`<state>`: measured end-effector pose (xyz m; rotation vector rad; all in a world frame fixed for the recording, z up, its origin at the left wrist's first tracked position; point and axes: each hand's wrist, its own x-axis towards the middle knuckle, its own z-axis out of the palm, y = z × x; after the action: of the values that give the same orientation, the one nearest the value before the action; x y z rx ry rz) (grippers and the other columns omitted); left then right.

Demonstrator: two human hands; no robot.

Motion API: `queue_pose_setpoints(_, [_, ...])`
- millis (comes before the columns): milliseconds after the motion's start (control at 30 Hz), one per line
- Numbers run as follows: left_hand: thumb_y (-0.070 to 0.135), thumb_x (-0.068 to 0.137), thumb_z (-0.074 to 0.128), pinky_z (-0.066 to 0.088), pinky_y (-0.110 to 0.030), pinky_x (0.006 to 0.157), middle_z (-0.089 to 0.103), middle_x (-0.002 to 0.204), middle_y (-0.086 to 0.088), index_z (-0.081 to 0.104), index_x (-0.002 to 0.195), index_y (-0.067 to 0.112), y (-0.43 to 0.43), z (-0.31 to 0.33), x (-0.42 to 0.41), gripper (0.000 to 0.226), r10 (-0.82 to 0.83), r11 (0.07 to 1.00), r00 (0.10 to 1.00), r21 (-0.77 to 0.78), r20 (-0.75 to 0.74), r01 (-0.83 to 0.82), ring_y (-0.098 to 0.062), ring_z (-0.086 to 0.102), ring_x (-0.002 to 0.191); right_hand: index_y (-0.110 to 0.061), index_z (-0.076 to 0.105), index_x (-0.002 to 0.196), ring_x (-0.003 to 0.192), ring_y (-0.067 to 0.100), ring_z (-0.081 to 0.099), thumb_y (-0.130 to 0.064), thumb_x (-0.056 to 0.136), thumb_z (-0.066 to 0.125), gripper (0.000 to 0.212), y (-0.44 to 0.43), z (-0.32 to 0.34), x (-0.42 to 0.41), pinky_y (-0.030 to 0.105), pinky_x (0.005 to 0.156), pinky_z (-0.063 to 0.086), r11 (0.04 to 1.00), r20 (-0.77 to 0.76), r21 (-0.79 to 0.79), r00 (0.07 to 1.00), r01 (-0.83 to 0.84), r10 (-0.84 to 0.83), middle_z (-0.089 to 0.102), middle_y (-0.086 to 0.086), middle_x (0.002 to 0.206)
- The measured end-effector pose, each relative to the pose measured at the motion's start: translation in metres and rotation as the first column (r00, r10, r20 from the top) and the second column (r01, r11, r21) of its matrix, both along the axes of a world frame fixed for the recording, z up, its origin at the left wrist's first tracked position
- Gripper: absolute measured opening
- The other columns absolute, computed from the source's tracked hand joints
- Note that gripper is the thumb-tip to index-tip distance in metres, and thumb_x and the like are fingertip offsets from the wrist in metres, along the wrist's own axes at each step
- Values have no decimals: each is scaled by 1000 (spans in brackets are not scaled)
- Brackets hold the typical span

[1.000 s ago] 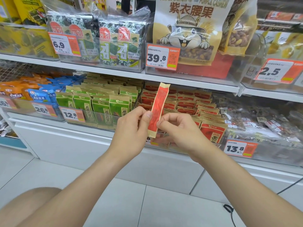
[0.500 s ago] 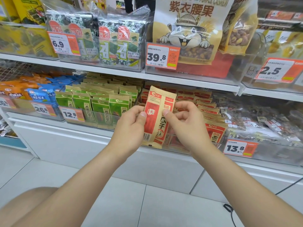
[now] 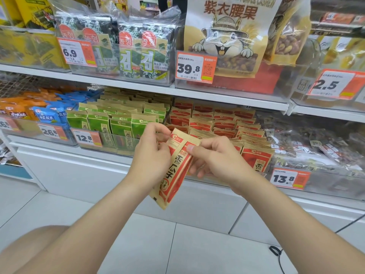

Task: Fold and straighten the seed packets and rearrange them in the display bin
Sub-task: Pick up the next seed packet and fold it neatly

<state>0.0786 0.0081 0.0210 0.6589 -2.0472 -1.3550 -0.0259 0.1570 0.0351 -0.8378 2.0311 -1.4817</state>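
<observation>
— Straightening step in hand?
— Judged so. My left hand [image 3: 152, 155] and right hand [image 3: 215, 161] both pinch the seed packet [image 3: 173, 175], tilted before the display bin [image 3: 265, 169]. Next: flatten it, slot it in upright.

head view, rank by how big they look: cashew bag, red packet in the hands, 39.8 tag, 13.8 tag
1. cashew bag
2. red packet, though nearest the camera
3. 39.8 tag and 13.8 tag: about alike, unranked
</observation>
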Motion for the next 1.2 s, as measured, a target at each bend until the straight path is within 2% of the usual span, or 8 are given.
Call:
queue_pose_setpoints(133, [27, 94, 72, 62, -37, 82, 75, 95, 14, 66, 99, 32, 4, 4, 1, 9, -24, 994, 997, -102, 78, 32, -3, 72, 86, -6, 77, 92, 72, 24, 75, -19, 107, 63, 25, -4, -6, 5, 35, 60, 55, 999, -91, 33, 995, 34, -31, 80, 12, 82])
queue_pose_setpoints(400, [47, 93, 78, 54, -11, 68, 73, 89, 18, 68, 101, 29, -4, 5, 5, 23, -114, 943, 981, -293, 159, 157, 11, 67, 82, -1, 70, 92, 69, 28, 74, -21, 104, 59, 25, -7, -8, 7, 48, 63, 58, 996, -163, 28, 984, 80, -74, 77, 16, 81])
queue_pose_setpoints(467, [49, 98, 70, 57, -17, 69, 73, 86, 18, 65, 99, 30, -2, 2, 5, 19, -113, 913, 976, -368, 187, 177, 6, 69, 81, -1, 68, 87, 71, 33, 74, -20, 99, 58, 25, -8, -8, 9, 56, 68, 60, 996, -219, 39, 974, 74, -64, 76, 17, 78])
queue_pose_setpoints(567, [48, 104, 55, 58, -42, 71, 70, 82, 12, 56, 95, 31, 2, -5, 6, 19, -111, 858, 973, -474, 205, 198, -10, 69, 79, 0, 63, 78, 64, 26, 70, -16, 95, 57, 24, -8, -7, 10, 57, 69, 59, 998, -243, 30, 969, 59, -50, 72, 19, 73])
queue_pose_setpoints(667, [42, 109, 43, 46, -45, 60, 60, 69, 4, 45, 94, 24, 6, -8, 7, 23, -116, 798, 966, -557, 229, 228, -21, 57, 64, -2, 55, 73, 62, 29, 60, -25, 87, 55, 27, -11, -6, 12, 59, 66, 56, 999, -277, 19, 960, 38, -31, 61, 18, 66])
queue_pose_setpoints(833, [32, 112, 37, 30, -43, 56, 54, 67, -2, 39, 93, 22, 11, -9, 5, 21, -111, 824, 970, -525, 218, 212, -24, 51, 61, -4, 50, 71, 63, 19, 55, -23, 88, 52, 26, -14, -5, 12, 59, 67, 56, 999, -282, 26, 959, 23, -15, 52, 1, 64])
queue_pose_setpoints(1067, [29, 112, 47, 37, -37, 70, 63, 84, 8, 59, 94, 21, -2, -9, -4, 23, -71, 910, 978, -388, 194, 144, -11, 57, 82, -6, 65, 86, 71, 20, 76, -5, 103, 50, 24, -11, -1, 10, 28, 59, 58, 1000, -83, -15, 996, 11, -12, 76, 14, 80])
queue_pose_setpoints(1200, [31, 111, 52, 44, -34, 67, 67, 83, 8, 63, 94, 22, -5, -10, -4, 23, -73, 929, 982, -348, 172, 130, -9, 62, 81, 0, 70, 101, 83, 28, 81, -7, 106, 49, 23, -9, -2, 10, 43, 74, 67, 1000, -29, -11, 999, -21, 21, 81, 15, 92])
